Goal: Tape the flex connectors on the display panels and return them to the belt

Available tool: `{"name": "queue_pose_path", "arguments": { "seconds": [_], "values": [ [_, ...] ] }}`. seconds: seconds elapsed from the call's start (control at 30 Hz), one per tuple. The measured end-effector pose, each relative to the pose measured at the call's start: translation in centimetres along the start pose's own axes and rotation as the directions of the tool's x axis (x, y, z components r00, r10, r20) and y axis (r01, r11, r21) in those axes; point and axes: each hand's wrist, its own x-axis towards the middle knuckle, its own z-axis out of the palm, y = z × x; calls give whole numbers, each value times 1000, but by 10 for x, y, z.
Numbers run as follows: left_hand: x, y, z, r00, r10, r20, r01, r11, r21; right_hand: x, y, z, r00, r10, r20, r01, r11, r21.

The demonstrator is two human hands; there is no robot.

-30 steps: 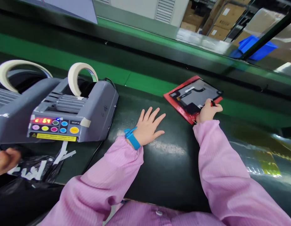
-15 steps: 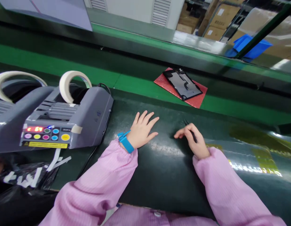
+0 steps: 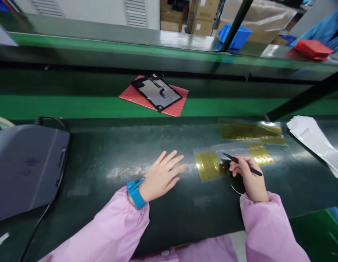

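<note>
Black tweezers (image 3: 255,171) are held in my right hand (image 3: 249,178), their tips pointing left over a clear sheet with amber film pieces (image 3: 208,163). Whether the tips touch the sheet I cannot tell. My left hand (image 3: 160,176) is spread open and holds nothing, just left of that sheet, with a blue strap (image 3: 136,194) around the wrist. Farther back, a flat black-framed panel with a grey face (image 3: 159,92) lies on a red bubble-wrap bag (image 3: 133,96).
A grey tape dispenser (image 3: 29,167) with a black cable stands at the left. Another amber film sheet (image 3: 251,131) lies behind the first. White label sheets (image 3: 319,142) lie at the right, near a dark slanted post (image 3: 294,98). A raised shelf (image 3: 109,38) runs along the back.
The view has swung to the right. My right hand has moved right, over the amber film sheet, with the tweezers now pointing left. My left hand stays spread.
</note>
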Motion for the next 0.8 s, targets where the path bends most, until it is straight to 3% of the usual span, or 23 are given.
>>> {"name": "queue_pose_path", "arguments": {
  "seconds": [0.13,0.23,0.4,0.5,0.8],
  "values": [
    [27,29,17,988,142,59,-140,990,-29,0,-9,2,1000,1,2,-1,1000,-24],
    [38,37,23,979,195,55,-191,980,-61,-1,-12,-1,999,12,-43,-12,1000,-9],
    [40,35,28,978,205,26,-203,978,-49,-6,-7,-8,992,59,-110,-59,998,11],
    [38,33,31,975,222,15,-222,975,0,-11,-4,-12,990,26,-139,-28,1000,-13],
    [39,35,32,973,233,11,-233,971,55,-20,5,-18,999,37,-6,-37,991,-127]
  ]
}}
